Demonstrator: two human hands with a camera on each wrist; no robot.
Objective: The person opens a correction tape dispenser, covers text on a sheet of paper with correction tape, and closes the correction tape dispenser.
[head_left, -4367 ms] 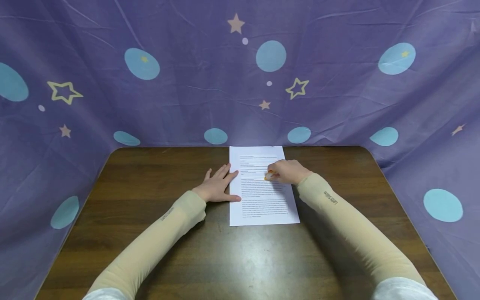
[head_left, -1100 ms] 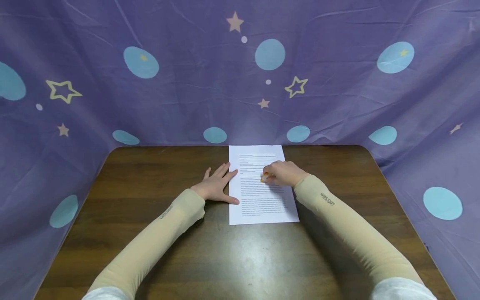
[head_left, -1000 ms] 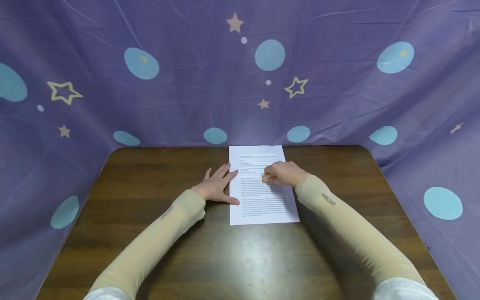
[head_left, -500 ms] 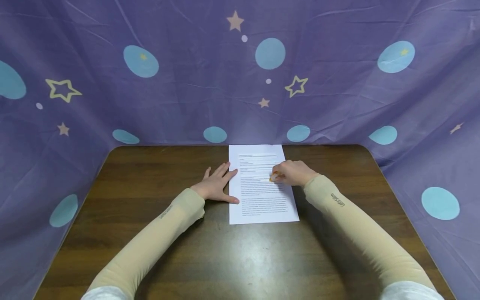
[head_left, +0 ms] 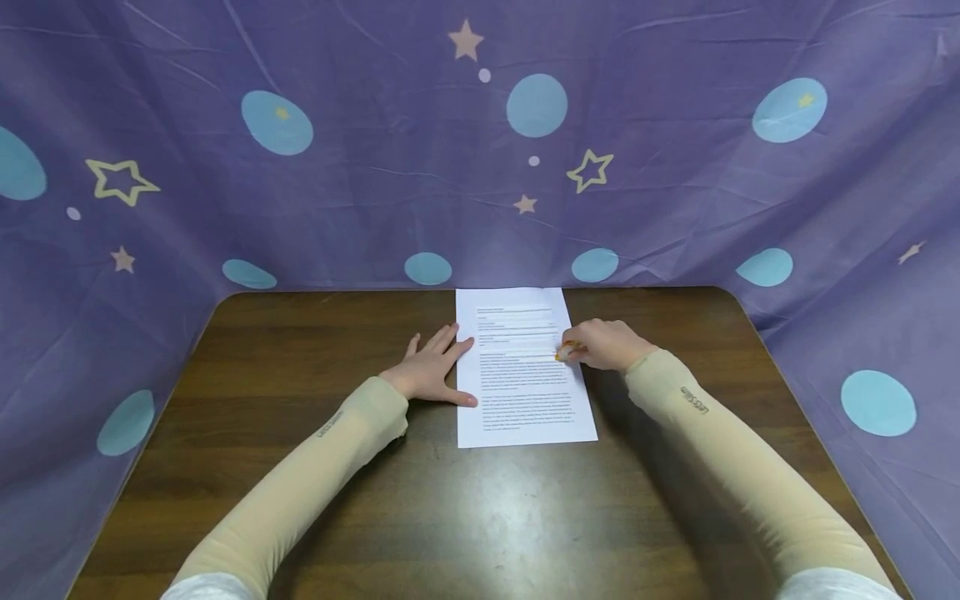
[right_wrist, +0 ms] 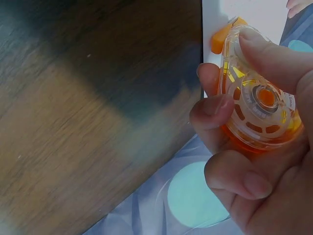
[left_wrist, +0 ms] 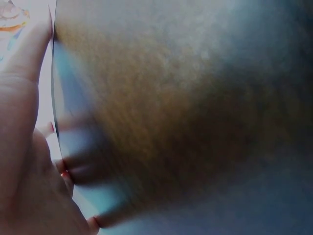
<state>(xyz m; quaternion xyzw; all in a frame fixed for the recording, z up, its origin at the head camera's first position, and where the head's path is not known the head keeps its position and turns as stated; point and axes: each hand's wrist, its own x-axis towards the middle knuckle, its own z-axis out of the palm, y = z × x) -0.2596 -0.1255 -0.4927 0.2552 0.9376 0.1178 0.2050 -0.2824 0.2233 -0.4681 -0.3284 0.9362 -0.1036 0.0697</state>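
Note:
A printed sheet of white paper point(head_left: 525, 421) lies on the table. My left hand point(head_left: 429, 370) is spread flat at the sheet's left edge, thumb and fingertips on the margin. At the sheet's right edge, my right hand point(head_left: 603, 343) grips a correction tape dispenser point(right_wrist: 259, 110), clear with orange parts and a reel inside. Its orange tip point(right_wrist: 222, 39) points at the paper, close over a line in the upper half of the text. In the right wrist view the thumb presses the dispenser's side while the fingers curl round it.
The brown wooden table point(head_left: 300, 333) reaches back to a purple curtain point(head_left: 360, 167) with stars and blue dots, which also hangs at both sides. The paper's far edge lies right at the curtain.
My right hand with the correction tape first shifted slightly left over the sheet, then slid right along the text to the right edge. The left hand stays in place.

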